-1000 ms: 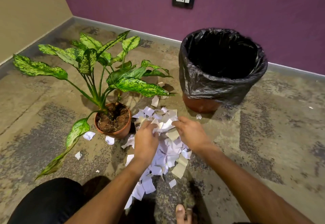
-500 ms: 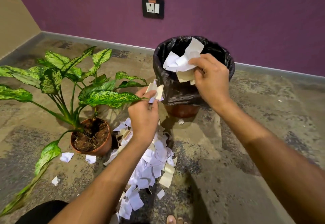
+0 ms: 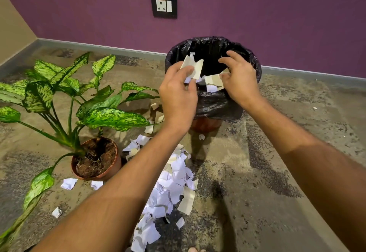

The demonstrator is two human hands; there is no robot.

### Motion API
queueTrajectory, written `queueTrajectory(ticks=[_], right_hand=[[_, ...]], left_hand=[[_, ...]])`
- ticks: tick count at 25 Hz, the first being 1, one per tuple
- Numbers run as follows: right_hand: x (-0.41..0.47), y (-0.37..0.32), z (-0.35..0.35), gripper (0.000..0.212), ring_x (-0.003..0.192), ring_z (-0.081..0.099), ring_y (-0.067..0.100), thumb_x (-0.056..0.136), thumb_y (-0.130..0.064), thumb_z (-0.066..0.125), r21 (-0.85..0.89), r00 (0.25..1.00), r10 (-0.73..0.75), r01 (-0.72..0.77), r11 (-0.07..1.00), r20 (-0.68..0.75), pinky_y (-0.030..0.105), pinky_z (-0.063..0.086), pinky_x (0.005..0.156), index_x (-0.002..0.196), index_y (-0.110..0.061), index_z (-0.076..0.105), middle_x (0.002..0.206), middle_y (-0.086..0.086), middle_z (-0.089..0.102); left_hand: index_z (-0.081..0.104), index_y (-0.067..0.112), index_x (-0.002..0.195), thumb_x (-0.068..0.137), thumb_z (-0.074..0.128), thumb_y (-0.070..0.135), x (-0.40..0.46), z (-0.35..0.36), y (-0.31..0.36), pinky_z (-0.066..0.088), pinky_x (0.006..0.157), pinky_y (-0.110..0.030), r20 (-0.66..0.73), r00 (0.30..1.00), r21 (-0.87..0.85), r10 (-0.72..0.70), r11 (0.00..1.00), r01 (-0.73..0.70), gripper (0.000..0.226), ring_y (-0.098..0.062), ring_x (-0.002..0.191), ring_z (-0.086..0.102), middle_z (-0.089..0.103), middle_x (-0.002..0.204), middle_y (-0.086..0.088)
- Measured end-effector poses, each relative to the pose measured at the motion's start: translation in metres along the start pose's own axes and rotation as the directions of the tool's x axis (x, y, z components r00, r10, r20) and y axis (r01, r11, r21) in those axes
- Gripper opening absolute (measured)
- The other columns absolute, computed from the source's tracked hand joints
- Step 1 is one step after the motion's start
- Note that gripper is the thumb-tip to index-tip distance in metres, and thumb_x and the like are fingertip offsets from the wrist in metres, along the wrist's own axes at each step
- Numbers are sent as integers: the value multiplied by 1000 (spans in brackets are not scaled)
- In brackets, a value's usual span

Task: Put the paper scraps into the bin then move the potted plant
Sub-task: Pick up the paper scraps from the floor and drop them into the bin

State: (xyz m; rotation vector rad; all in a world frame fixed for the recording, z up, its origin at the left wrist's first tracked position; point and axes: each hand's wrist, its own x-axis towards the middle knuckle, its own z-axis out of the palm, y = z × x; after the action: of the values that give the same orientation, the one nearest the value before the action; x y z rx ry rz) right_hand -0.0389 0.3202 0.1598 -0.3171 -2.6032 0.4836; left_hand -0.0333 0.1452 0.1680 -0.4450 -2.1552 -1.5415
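Since half a second ago both hands have come together over the mouth of the bin, and the right hand's white bundle has broken up into loose pieces falling past the rim.

At the left of the frame the potted plant [image 3: 97, 158] stands on the floor [image 3: 297, 172] in its terracotta pot, leaves spreading to the upper left and lower left; a few stray scraps [image 3: 68, 183] lie just beside the pot. It has not been shifted from beside the paper, so that part of the task is not yet begun.

In the lower centre the main heap of paper scraps [image 3: 174, 182] runs in a long band down to the bottom edge, under the left forearm. It looks as large as what has gone in, likely larger, so several more handfuls are left.

Above it, the left hand [image 3: 178, 95] pinches a few cream and white pieces [image 3: 193, 65] between thumb and fingers, held just over the near rim. To its right the bin [image 3: 210, 103], lined with a black bag, sits in the upper centre against the purple wall. The right hand [image 3: 239, 79] hovers over the opening with fingers spread and loosely bent; it seems to be letting go, though whether a cream piece [image 3: 213, 79] at its fingertips is touching them or already falling I cannot tell.

A wall socket [image 3: 163, 6] sits high above the bin.
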Motion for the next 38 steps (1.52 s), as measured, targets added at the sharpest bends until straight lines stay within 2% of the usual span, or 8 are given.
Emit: queueTrajectory(ticks=[4, 10, 15, 22, 27, 30, 34, 38], right_hand=[[2, 6, 2, 37, 113, 57, 16, 91, -11, 60, 138, 999, 29, -24, 990, -38, 36, 46, 102, 127, -17, 58, 150, 2, 39], [-18, -1, -6, 39, 132, 40, 13, 92, -1, 50, 207, 990, 4, 26, 978, -143, 24, 37, 107, 128, -15, 56, 149, 0, 38], [-79, -30, 13, 39, 119, 54, 22, 84, 2, 41, 176, 919, -235, 300, 938, -317, 27, 45, 99, 117, -1, 62, 135, 13, 51], [-183, -40, 110, 40, 103, 61, 28, 78, -6, 46, 257, 840, -539, 508, 822, 64, 40, 51, 87, 113, 0, 65, 114, 15, 64], [-223, -63, 167, 38, 97, 66, 25, 82, -22, 46, 250, 638, -719, 675, 694, 274, 36, 56, 83, 111, -10, 67, 107, 8, 68], [-239, -96, 193, 39, 101, 63, 25, 80, -24, 63, 295, 491, -802, 754, 587, 339, 36, 54, 87, 117, -13, 61, 112, 7, 65], [-245, -145, 216, 52, 118, 54, 30, 86, -42, 60, 328, 373, -816, 779, 534, 441, 41, 48, 98, 130, -18, 51, 130, 9, 57], [-241, -186, 251, 54, 127, 42, 37, 93, -52, 44, 328, 244, -714, 759, 562, 656, 48, 34, 105, 133, -15, 48, 135, 17, 51]], left_hand=[[69, 7, 106, 81, 68, 0, 17, 18, 8, 53, 80, -16, 67, 997, 59, 47, 997, -51, 26, -12, 98, 61, 62, 118, -3], [54, 23, 130, 87, 64, 11, 14, 29, 4, 36, 106, -33, 482, 872, 285, 85, 926, -248, 46, -22, 136, 34, 30, 153, -2], [58, 2, 121, 83, 53, 6, -47, 11, -23, 41, 105, -41, 472, 822, 177, 319, 879, -443, 39, -29, 124, 47, 54, 131, -15], [63, 2, 100, 84, 52, 10, -156, -64, -117, 48, 81, -36, 538, 828, 320, 160, 870, -375, 22, -26, 90, 53, 63, 99, -13], [68, 8, 92, 87, 50, 15, -197, -135, -167, 45, 69, -31, 443, 897, 470, 11, 849, -242, 20, -20, 76, 52, 65, 84, -4], [68, 16, 95, 88, 44, 27, -213, -177, -184, 48, 71, -35, 308, 916, 596, -257, 803, 25, 27, -19, 80, 57, 67, 90, 1], [65, 9, 112, 84, 42, 38, -229, -225, -215, 42, 101, -35, -95, 839, 665, -536, 593, 454, 47, -30, 115, 53, 61, 119, -9], [33, 12, 144, 87, 60, 37, -227, -251, -242, 17, 118, -46, -87, 698, 764, -711, 402, 505, 68, -32, 144, 15, 22, 155, -12]])
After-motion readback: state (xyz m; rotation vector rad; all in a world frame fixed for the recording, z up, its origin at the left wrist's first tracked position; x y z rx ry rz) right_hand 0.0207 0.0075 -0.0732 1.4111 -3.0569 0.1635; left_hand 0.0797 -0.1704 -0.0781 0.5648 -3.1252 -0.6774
